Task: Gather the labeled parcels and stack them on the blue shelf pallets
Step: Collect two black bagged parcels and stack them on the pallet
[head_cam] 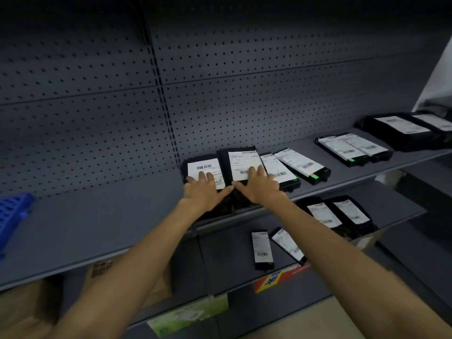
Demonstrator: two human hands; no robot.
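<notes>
Two black parcels with white labels lie side by side on the grey upper shelf [97, 223]. My left hand [204, 189] rests flat on the left parcel [204, 167], fingers spread over its label. My right hand [259, 185] lies flat on the right parcel [242, 162], fingers on the label's lower edge. Neither parcel is lifted. A blue pallet [12, 216] shows at the far left of the same shelf, well apart from both hands.
More labeled parcels lie to the right on this shelf: a pair [293, 167], another pair [352, 148] and a thicker pair [403, 129]. The lower shelf holds several parcels [337, 214]. Cardboard boxes [105, 267] sit below. A perforated back panel [97, 94] rises behind.
</notes>
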